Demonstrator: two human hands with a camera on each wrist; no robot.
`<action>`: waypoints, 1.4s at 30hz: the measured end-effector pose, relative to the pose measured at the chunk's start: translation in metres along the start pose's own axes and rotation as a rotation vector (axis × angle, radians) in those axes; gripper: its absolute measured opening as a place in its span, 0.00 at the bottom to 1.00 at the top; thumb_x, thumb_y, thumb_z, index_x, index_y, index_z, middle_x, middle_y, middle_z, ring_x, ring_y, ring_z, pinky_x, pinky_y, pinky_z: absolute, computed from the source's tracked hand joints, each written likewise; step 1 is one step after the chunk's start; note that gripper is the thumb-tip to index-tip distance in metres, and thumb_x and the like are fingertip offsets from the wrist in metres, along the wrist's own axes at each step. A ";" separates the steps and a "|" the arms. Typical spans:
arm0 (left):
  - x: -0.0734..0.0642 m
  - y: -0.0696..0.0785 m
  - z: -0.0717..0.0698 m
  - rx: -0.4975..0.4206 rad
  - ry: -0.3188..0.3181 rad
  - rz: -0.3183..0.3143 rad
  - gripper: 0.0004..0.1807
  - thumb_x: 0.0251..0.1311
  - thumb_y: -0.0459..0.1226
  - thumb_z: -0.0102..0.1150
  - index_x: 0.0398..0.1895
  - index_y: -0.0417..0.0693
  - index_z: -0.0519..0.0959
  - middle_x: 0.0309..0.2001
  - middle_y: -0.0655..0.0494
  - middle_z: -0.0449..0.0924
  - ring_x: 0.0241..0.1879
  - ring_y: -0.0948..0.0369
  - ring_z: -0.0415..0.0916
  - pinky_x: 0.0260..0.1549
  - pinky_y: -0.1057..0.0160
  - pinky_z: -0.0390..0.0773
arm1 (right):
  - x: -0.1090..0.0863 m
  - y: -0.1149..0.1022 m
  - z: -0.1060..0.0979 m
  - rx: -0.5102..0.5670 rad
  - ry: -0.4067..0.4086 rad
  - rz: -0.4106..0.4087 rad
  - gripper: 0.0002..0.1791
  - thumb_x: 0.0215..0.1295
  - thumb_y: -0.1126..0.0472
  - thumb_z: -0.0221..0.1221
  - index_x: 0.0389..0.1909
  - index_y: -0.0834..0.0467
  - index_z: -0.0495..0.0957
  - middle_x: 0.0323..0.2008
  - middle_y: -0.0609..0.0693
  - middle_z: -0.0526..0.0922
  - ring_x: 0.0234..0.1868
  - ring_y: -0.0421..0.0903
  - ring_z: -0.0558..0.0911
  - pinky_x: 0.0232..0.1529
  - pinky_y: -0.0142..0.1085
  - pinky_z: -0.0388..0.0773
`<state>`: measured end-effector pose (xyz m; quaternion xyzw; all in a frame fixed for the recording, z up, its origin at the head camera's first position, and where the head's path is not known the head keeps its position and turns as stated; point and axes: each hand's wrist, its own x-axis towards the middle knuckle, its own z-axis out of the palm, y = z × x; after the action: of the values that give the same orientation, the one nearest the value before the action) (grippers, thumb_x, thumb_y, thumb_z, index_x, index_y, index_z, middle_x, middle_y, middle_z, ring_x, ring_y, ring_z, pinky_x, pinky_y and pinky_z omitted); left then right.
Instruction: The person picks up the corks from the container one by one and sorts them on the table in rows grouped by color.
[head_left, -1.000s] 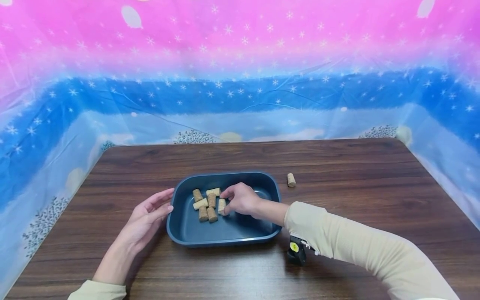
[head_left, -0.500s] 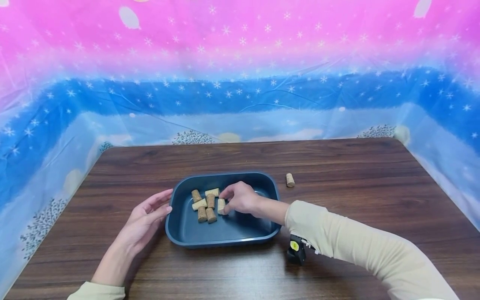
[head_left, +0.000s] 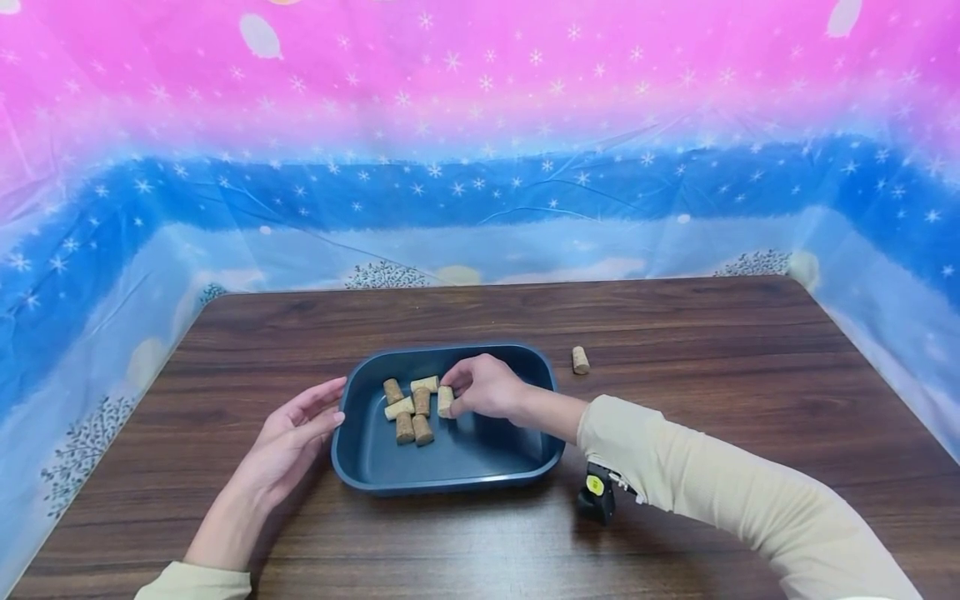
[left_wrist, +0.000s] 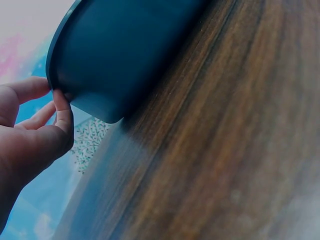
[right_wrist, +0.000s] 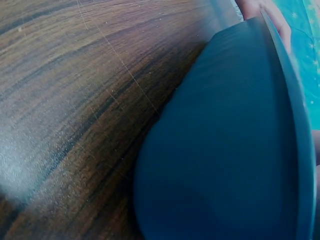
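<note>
In the head view, my right hand (head_left: 487, 387) reaches into a dark blue basin (head_left: 442, 482) and pinches a pale cork stopper (head_left: 446, 402) between thumb and fingers. Several other corks (head_left: 422, 430) lie in a loose cluster left of it on the basin floor, some lighter, some browner. My left hand (head_left: 288, 437) is at the basin's left end, with fairly straight fingers. Its fingertips touch the outside of the rim, as the left wrist view also shows with the hand (left_wrist: 35, 130) beside the basin wall (left_wrist: 120, 55). The right wrist view has mostly the basin's outer side (right_wrist: 215, 140).
One more cork (head_left: 581, 360) stands on the brown wooden table (head_left: 712, 358), beyond the basin's right end. A black wrist camera (head_left: 597, 493) hangs under the right sleeve, close to the basin's near right corner. A snowflake-patterned cloth (head_left: 525, 192) hangs around the table.
My right hand has raised the pinched cork slightly and moved it a little away from me, off the spot where it was on the basin floor. The left hand has stayed put.
</note>
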<state>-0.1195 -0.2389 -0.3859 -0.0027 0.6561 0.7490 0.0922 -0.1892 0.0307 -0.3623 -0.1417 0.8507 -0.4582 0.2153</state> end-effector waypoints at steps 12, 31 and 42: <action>0.002 0.000 -0.001 0.014 0.005 -0.003 0.24 0.67 0.30 0.55 0.65 0.41 0.67 0.55 0.58 0.73 0.55 0.64 0.71 0.53 0.70 0.72 | -0.006 -0.009 -0.017 0.049 -0.003 -0.033 0.18 0.57 0.69 0.65 0.50 0.62 0.79 0.45 0.51 0.81 0.48 0.47 0.79 0.48 0.39 0.77; 0.000 0.000 -0.002 0.023 0.013 -0.014 0.25 0.67 0.31 0.55 0.67 0.40 0.65 0.56 0.59 0.72 0.56 0.63 0.70 0.53 0.71 0.72 | -0.012 -0.008 -0.041 0.056 0.045 -0.071 0.19 0.59 0.67 0.65 0.53 0.60 0.79 0.48 0.52 0.80 0.52 0.49 0.78 0.51 0.43 0.76; 0.000 0.000 0.000 0.018 0.002 -0.003 0.24 0.67 0.30 0.55 0.66 0.41 0.67 0.56 0.58 0.72 0.56 0.63 0.70 0.53 0.70 0.72 | -0.022 -0.004 -0.063 0.102 0.080 -0.091 0.20 0.58 0.66 0.65 0.53 0.59 0.79 0.47 0.51 0.81 0.52 0.48 0.78 0.52 0.45 0.76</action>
<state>-0.1195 -0.2393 -0.3862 -0.0034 0.6629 0.7430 0.0927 -0.2018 0.0837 -0.3232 -0.1509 0.8268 -0.5155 0.1669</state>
